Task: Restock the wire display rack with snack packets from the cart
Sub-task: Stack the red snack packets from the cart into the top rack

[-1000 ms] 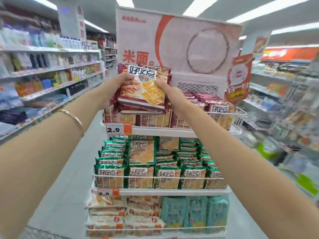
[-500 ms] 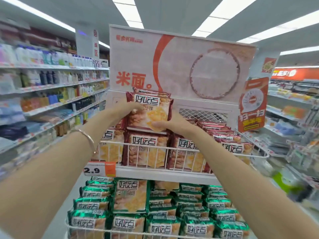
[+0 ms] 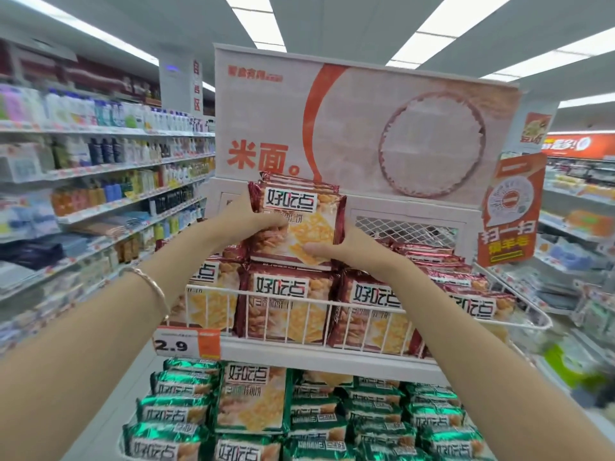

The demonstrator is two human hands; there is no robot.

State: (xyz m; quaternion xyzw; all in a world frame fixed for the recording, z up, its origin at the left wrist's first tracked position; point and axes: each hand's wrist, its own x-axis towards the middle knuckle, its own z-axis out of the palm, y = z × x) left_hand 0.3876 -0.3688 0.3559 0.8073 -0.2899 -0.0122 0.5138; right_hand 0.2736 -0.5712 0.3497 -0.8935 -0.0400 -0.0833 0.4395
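Observation:
A stack of red snack packets [image 3: 301, 214] stands upright above the middle of the top tier of the white wire display rack [image 3: 332, 306]. My left hand [image 3: 248, 224] grips the stack's left side. My right hand [image 3: 346, 252] grips its lower right corner. The stack's bottom edge sits just behind the front row of red packets [image 3: 286, 304] in that tier. More red packets [image 3: 442, 271] lie flat at the tier's right. The tier below holds green packets [image 3: 176, 384] of the same brand.
A large white and orange sign board [image 3: 366, 128] rises behind the top tier. An orange hanging sign [image 3: 511, 211] is at the rack's right. A 2.9 price tag [image 3: 186, 342] hangs on the shelf's front left. Store shelves with bottles [image 3: 100, 154] line the aisle on the left.
The view has closed in on the top tier. Both hands still hold the red stack, which now stands more upright and sits lower over the middle of the tier.

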